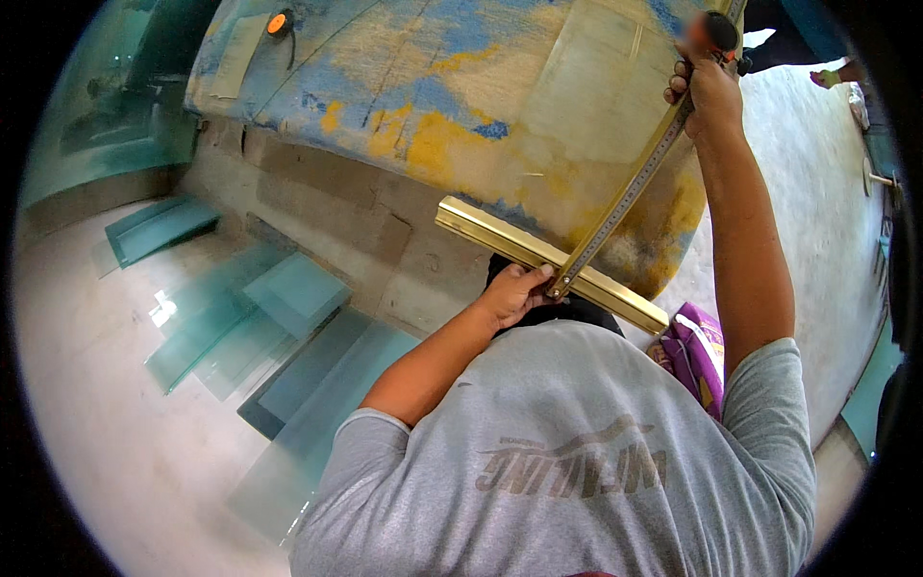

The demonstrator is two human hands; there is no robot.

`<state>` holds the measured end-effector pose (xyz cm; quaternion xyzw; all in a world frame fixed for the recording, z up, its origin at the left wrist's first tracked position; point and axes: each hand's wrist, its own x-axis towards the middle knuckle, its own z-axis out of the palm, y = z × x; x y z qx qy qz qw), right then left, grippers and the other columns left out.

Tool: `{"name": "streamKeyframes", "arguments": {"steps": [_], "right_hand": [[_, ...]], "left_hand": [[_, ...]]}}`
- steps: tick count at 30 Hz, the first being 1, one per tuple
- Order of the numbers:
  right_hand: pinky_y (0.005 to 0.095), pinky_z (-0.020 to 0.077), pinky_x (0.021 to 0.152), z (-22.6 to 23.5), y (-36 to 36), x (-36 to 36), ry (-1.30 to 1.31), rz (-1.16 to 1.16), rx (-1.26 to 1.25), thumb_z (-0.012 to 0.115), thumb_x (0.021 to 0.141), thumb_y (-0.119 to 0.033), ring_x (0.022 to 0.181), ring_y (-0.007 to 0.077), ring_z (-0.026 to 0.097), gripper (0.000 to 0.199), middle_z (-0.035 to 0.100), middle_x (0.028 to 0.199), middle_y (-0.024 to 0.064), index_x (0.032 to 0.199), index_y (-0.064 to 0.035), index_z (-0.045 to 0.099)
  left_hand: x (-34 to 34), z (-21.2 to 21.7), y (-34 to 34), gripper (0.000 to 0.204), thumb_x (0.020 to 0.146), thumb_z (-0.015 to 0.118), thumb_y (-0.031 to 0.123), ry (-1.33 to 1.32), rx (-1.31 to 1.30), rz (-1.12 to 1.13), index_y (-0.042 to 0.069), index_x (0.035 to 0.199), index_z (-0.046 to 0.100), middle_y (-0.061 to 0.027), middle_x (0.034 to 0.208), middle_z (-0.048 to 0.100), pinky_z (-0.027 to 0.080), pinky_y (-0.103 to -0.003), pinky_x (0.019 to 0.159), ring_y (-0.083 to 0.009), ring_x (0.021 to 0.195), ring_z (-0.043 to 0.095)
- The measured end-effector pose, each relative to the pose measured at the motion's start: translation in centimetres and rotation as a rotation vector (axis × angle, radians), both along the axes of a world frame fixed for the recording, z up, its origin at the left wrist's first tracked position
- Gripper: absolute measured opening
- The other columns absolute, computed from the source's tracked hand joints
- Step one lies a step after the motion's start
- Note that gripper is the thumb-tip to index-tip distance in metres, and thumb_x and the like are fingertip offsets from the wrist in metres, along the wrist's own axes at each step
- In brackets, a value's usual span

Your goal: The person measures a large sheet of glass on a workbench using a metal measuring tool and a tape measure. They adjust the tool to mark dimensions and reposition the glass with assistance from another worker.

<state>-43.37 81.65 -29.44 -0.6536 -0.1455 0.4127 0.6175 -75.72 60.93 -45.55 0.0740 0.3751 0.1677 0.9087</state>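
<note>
Nearest, left hand (514, 293) pressing the T-square's brass head (553, 264) against the desk (433, 87) edge, ruler blade (630, 192) running diagonally away to right hand (711, 91), farther off, fingers closed around a cutter (719, 34).

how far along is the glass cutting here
Already set: a glass sheet lies on the paint-stained table, with the brass T-square laid across it. In hand: the left hand pins the square's head at the near edge, while the right hand holds a cutter at the blade's far end. No score line is visible, so the cut itself looks still ahead.
</note>
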Motion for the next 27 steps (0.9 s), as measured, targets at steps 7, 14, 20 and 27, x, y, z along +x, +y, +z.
{"name": "streamKeyframes", "arguments": {"steps": [7,14,20,27], "right_hand": [[0.0348,0.0487,0.053,-0.6,1.0,0.6,0.023,0.013,0.048,0.064,0.098,-0.02,0.058,0.015,0.054,0.021,0.053,0.075,0.0042,0.103,0.0004,0.066],[0.0328,0.052,0.054,0.9,1.3,-0.3,-0.123,0.013,0.002,0.066,0.095,-0.016,0.061,0.0172,0.059,0.017,0.06,0.078,0.0075,0.102,0.0005,0.064],[0.037,0.0533,0.056,-1.1,2.1,1.1,-0.341,0.077,-0.008,0.07,0.088,-0.014,0.06,0.0213,0.062,0.02,0.061,0.075,0.0092,0.098,0.002,0.061],[0.041,0.0548,0.067,-7.3,7.5,1.1,-0.57,0.07,-0.237,0.072,0.08,-0.029,0.072,0.0288,0.07,0.037,0.07,0.077,0.0178,0.086,0.007,0.068]], "left_hand": [[-0.7,2.1,1.0,0.024,0.103,0.064,0.018,0.101,0.05,0.0,-0.003,0.115,0.068,-0.0131,0.104,0.073,0.062,-0.043,0.085,-0.0258,0.093,0.072],[1.0,1.7,0.6,0.022,0.1,0.067,0.013,0.046,-0.025,0.038,-0.001,0.116,0.067,-0.0113,0.105,0.073,0.064,-0.041,0.081,-0.0228,0.093,0.071],[0.9,2.9,1.8,0.021,0.099,0.067,0.012,0.152,-0.022,0.04,0.0,0.115,0.064,-0.0098,0.104,0.071,0.065,-0.04,0.077,-0.021,0.09,0.071],[-1.3,3.1,4.0,0.02,0.098,0.068,0.013,0.248,0.016,0.074,-0.001,0.111,0.064,-0.011,0.097,0.072,0.064,-0.04,0.071,-0.022,0.082,0.072]]}}
